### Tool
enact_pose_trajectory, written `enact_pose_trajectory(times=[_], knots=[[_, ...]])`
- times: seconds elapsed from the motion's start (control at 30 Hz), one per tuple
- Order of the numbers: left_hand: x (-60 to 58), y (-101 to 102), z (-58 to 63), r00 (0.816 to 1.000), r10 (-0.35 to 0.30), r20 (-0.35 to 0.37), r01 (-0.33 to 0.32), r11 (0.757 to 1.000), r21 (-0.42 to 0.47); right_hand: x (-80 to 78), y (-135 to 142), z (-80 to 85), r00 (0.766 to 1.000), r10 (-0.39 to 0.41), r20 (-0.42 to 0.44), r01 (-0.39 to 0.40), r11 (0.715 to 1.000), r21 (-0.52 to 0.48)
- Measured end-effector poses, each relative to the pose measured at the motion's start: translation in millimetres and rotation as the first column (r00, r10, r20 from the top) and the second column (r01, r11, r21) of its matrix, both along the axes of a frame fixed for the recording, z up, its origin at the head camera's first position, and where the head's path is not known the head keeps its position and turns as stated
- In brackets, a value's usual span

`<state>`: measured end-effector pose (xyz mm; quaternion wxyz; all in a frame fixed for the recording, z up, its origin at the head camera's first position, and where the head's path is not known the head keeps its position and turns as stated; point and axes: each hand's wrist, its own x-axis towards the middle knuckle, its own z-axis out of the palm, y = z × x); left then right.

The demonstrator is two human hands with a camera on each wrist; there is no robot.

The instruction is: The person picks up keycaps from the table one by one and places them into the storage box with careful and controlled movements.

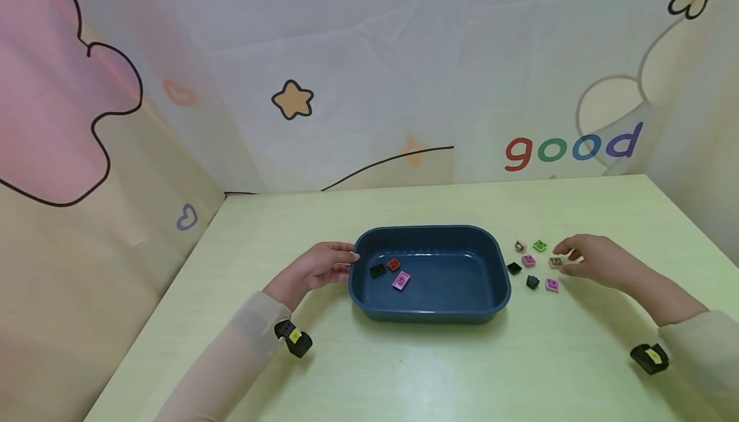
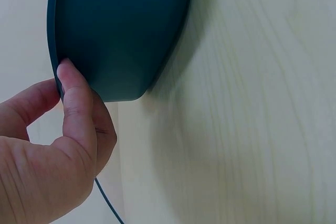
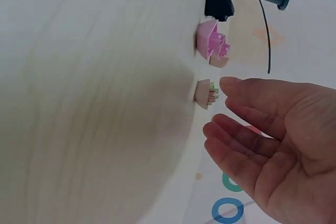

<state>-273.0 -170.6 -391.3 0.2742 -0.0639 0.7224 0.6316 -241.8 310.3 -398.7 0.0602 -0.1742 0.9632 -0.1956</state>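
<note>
My left hand pinches the left rim of a dark blue rectangular tub between thumb and fingers, as the left wrist view shows close up. Inside the tub, toward its left, lie a black piece, a red piece and a pink piece, all small plastic blocks. My right hand hovers with parted, gently bent fingers over a small beige block to the tub's right. In the right wrist view the fingertips are just short of this beige block, with nothing between them.
Around the beige block lie a green block, another beige block, pink blocks and black blocks. A printed cloth backdrop stands behind the pale wooden table.
</note>
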Motion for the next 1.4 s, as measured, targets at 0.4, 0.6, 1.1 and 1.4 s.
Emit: enact_pose_trajectory(times=[0.4,0.6,1.1,1.4], knots=[[-2.1,1,6.0,1.000,0.009,0.001,-0.009,1.000,-0.013,-9.7,2,-0.9,1.000,-0.002,0.027,0.002,1.000,0.007],[-1.5,0,4.8,1.000,0.008,-0.008,-0.008,1.000,-0.007,-11.4,1,-0.5,0.998,-0.010,0.054,0.010,1.000,0.011],[0.6,0,-0.2,1.000,0.021,0.000,-0.021,1.000,-0.001,-13.1,0,-9.6,1.000,0.009,0.020,-0.010,1.000,0.023],[0.3,0,-2.1,1.000,0.022,-0.002,-0.022,1.000,0.006,-14.3,1,-12.6,1.000,0.020,-0.004,-0.020,0.999,0.026]])
